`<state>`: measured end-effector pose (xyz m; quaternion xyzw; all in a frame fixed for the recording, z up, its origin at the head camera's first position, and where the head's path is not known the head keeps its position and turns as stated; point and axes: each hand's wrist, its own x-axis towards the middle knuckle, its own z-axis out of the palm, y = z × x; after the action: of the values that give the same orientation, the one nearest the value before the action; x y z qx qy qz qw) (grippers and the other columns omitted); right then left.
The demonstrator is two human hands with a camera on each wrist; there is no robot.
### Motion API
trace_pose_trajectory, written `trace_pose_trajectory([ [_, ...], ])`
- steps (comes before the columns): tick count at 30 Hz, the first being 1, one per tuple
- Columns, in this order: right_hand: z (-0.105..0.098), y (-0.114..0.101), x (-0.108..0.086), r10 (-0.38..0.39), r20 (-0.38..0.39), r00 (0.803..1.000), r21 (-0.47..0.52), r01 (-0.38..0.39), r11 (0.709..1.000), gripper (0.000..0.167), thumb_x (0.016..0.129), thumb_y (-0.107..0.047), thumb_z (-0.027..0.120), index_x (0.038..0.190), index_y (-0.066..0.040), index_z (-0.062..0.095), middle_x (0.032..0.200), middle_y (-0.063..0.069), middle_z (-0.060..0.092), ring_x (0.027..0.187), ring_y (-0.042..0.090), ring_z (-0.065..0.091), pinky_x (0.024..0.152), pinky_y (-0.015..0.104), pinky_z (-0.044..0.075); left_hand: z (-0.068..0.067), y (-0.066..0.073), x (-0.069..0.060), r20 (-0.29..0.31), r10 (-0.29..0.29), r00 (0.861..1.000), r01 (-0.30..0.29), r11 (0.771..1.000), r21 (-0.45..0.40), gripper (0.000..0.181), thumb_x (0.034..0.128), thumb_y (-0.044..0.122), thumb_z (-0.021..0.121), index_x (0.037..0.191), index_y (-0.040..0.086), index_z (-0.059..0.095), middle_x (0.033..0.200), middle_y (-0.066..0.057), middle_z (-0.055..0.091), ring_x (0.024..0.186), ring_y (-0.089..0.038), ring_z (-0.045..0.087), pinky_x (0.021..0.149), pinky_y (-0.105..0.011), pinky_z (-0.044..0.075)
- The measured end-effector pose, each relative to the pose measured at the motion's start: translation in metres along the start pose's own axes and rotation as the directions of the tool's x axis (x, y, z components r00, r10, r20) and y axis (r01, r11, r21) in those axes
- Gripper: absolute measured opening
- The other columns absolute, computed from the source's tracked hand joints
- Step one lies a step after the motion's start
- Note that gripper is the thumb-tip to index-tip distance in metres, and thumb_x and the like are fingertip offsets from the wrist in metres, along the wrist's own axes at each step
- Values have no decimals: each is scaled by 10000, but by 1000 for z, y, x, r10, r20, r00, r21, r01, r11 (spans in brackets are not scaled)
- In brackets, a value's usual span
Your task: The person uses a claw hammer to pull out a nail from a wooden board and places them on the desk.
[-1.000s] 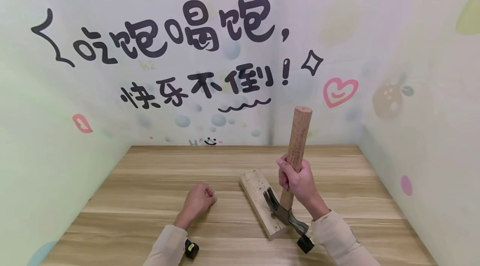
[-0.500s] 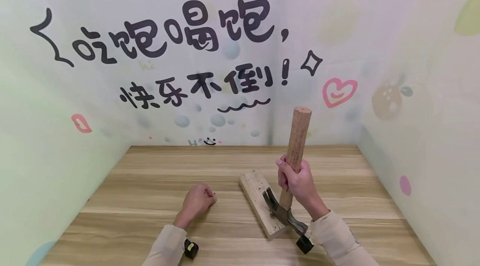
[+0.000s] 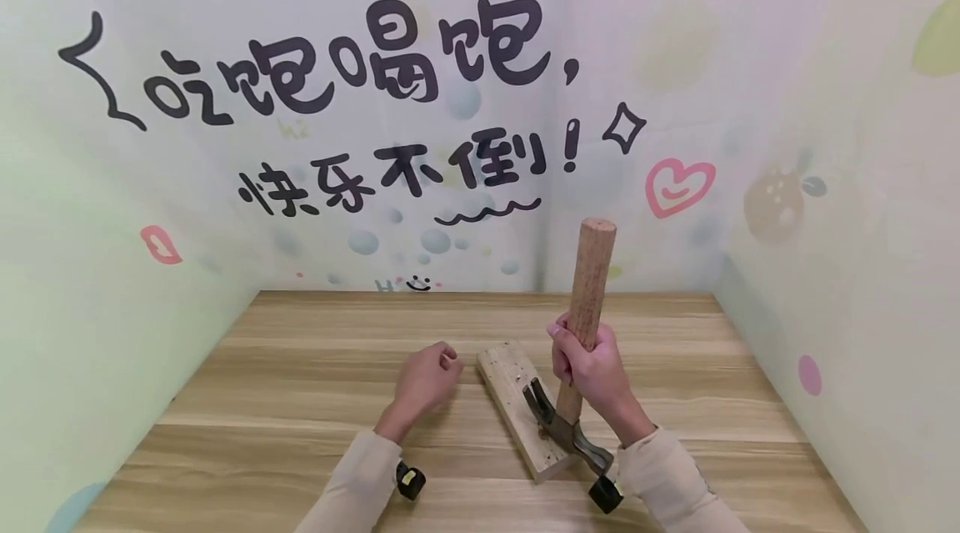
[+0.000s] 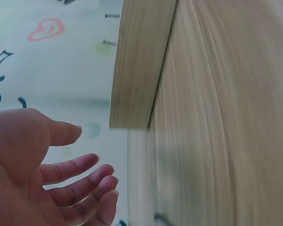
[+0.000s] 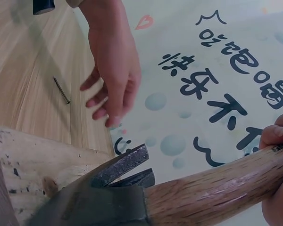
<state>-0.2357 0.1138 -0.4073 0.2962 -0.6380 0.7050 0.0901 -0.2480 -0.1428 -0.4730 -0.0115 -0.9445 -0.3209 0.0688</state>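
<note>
My right hand grips a claw hammer around its wooden handle, which points up. The hammer's dark head is low over a wooden board, with the claw toward the left. In the left wrist view, thin nails stick out of the board's face. Just left of the board is my left hand, apart from it; its fingers are loosely bent and hold nothing, as the left wrist view also shows. A loose nail lies on the table beneath that hand in the right wrist view.
The wood-grain table reaches back to a printed fabric wall, with more wall at both sides. A black wrist camera is strapped at the left wrist, another at the right.
My left hand has moved right and farther back, nearer the board, and its fingertips have come apart. The right hand and hammer have shifted only slightly left.
</note>
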Motion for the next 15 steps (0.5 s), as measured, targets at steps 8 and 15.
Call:
trace_pose_trajectory([
  [8,6,0,-2,29,-15,999,-1,-29,1000,187,992,-42,550,847,49,472,508,139,430,407,130,427,366,298,368,34,23,21,18,19,1000,-19,1000,-17,323,978,318,597,1157,54,648,990,-108,665,888,-253,626,723,-419,505],
  [15,11,0,-1,64,9,998,5,-64,998,179,988,-42,557,853,49,483,519,55,451,425,79,427,354,266,349,56,30,33,24,22,999,-23,999,32,333,1013,329,532,1137,46,658,1037,-170,659,975,-348,622,782,-481,510],
])
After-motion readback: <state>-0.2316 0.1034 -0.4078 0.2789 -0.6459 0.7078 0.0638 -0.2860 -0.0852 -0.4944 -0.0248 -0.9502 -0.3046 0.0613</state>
